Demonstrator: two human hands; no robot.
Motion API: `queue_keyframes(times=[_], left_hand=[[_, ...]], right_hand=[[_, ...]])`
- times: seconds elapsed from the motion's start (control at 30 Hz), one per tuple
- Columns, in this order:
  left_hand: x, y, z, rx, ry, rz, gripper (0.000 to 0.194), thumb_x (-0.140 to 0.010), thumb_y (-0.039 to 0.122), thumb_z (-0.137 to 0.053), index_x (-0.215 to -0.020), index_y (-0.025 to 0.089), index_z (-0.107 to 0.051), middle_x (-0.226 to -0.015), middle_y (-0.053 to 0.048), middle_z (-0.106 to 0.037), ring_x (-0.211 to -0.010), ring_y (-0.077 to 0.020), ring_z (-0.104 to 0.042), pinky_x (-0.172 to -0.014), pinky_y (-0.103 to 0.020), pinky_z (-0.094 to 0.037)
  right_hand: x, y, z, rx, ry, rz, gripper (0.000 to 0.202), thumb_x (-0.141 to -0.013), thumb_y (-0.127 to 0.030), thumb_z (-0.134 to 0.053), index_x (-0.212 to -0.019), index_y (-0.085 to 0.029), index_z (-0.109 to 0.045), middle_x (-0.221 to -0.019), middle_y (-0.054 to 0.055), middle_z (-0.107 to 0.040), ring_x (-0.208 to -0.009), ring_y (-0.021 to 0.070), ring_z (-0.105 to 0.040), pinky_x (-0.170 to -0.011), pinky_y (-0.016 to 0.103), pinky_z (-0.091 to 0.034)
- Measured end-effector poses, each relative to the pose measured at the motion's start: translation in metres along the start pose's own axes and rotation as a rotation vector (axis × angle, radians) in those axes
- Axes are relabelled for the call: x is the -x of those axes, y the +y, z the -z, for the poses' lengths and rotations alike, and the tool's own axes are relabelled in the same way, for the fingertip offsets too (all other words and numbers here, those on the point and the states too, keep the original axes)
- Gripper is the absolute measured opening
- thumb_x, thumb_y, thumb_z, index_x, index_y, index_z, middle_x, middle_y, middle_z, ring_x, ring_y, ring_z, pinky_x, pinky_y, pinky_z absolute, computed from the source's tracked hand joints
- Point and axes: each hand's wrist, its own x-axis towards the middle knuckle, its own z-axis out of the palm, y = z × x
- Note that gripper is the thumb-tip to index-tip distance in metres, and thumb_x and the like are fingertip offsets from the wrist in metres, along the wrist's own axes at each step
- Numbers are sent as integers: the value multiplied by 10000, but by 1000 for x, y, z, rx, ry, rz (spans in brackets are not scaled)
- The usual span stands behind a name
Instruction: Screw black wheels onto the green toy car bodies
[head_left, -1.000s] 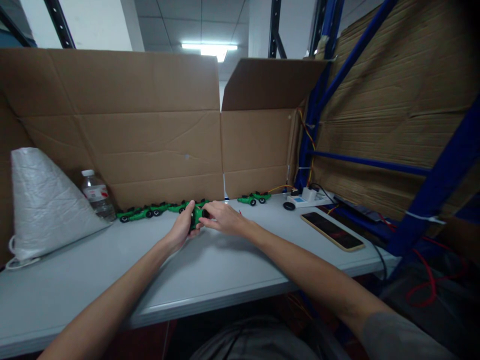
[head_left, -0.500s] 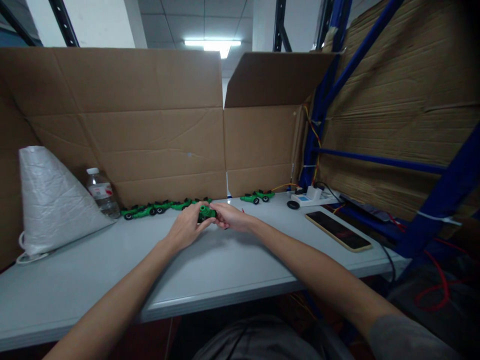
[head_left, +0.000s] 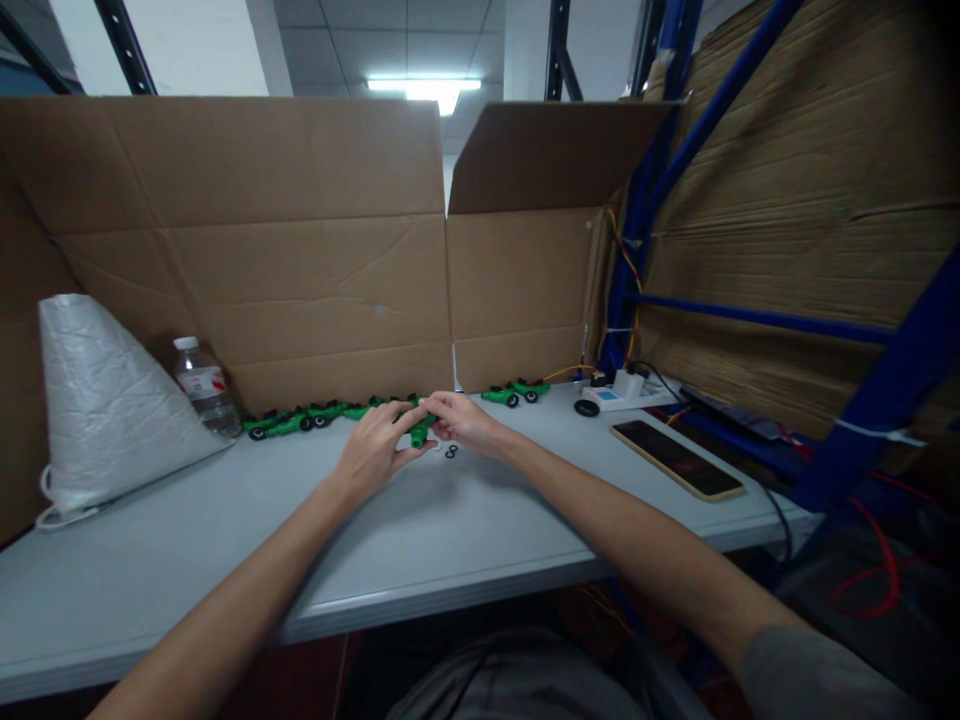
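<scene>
A small green toy part (head_left: 421,431) is held between my two hands above the middle of the table. My left hand (head_left: 380,440) grips it from the left, thumb below and fingers above. From the right, the fingertips of my right hand (head_left: 459,420) pinch at its upper right side. Small black rings (head_left: 451,452) lie on the table just under my right hand. Behind my hands, several green toy cars (head_left: 300,418) stand in a row along the cardboard, and more green cars (head_left: 516,392) stand to the right.
A white table (head_left: 480,540) spans the view. At the left are a silvery bag (head_left: 112,410) and a water bottle (head_left: 204,388). At the right lie a phone (head_left: 677,460), a power strip (head_left: 626,393) and a black disc (head_left: 586,408), beside a blue rack (head_left: 855,440).
The green part has turned and tilted between my hands. My right hand has risen slightly, and the black rings on the table now show below it.
</scene>
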Motion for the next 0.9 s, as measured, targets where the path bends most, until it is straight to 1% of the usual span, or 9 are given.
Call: queue_keyframes(times=[0.2, 0.37, 0.47, 0.53, 0.6, 0.63, 0.73, 0.8, 0.9], left_hand=[[0, 1, -4, 1, 42, 16, 490, -978, 521, -646, -1378, 241, -600, -1295, -139, -688, -1157, -295, -647, -1002, -432, -455], [-1, -1, -4, 21, 38, 27, 464, -974, 500, -662, -1372, 264, -618, -1339, -138, -676, -1221, -303, -625, -1069, -468, -409], [-2, -2, -2, 86, 62, 51, 441, -950, 504, -694, -1324, 274, -656, -1359, -133, -662, -1271, -317, -596, -1100, -487, -413], [-3, -3, -2, 194, 115, 144, 452, -927, 513, -723, -1295, 261, -655, -1335, -126, -672, -1248, -305, -611, -1088, -473, -445], [-4, -5, -5, 382, 186, 309, 455, -921, 539, -720, -1239, 225, -641, -1211, -111, -714, -1100, -263, -675, -996, -423, -518], [-4, -6, -7, 503, 213, 402, 451, -924, 563, -703, -1185, 202, -635, -1110, -97, -730, -986, -237, -699, -913, -388, -554], [-6, -7, -11, 847, 190, 623, 495, -925, 653, -635, -1005, 166, -600, -817, -46, -697, -655, -175, -669, -614, -300, -560], [-7, -6, -13, 955, 143, 696, 536, -916, 698, -607, -940, 164, -581, -731, -31, -667, -539, -156, -625, -485, -271, -508], [-8, -3, -13, 972, 120, 695, 541, -939, 708, -562, -868, 171, -564, -672, -20, -644, -478, -135, -586, -442, -254, -471]], right_hand=[[1, -4, -4, 6, 44, 59, 521, -783, -666, -759, -816, -204, -521, -601, -76, -491, -497, 82, -438, -470, 221, -288], [-2, 1, -1, 63, 31, 23, 481, -866, -676, -646, -880, -209, -531, -569, -80, -469, -460, 93, -405, -429, 223, -273], [-3, 2, 2, 153, 23, 58, 455, -930, -664, -568, -934, -211, -532, -630, -57, -527, -478, 100, -425, -438, 222, -307], [-1, 0, 3, 253, 28, 136, 414, -982, -621, -518, -1037, -212, -540, -725, -34, -583, -528, 110, -476, -481, 227, -363], [3, -4, 4, 424, 28, 267, 360, -1010, -540, -531, -1174, -220, -531, -863, -7, -628, -632, 128, -547, -578, 247, -438], [6, -6, 5, 547, 23, 346, 346, -1007, -489, -574, -1226, -225, -528, -954, 12, -644, -711, 138, -579, -656, 264, -472], [13, -12, 7, 891, -22, 519, 352, -1005, -378, -636, -1298, -216, -528, -1165, 77, -640, -876, 175, -613, -853, 333, -497], [15, -14, 8, 1037, -49, 598, 340, -1024, -334, -617, -1325, -205, -524, -1225, 113, -627, -978, 208, -623, -918, 362, -496], [14, -15, 7, 1210, -89, 680, 289, -1041, -321, -594, -1297, -195, -546, -1207, 135, -631, -1104, 252, -609, -964, 391, -495]])
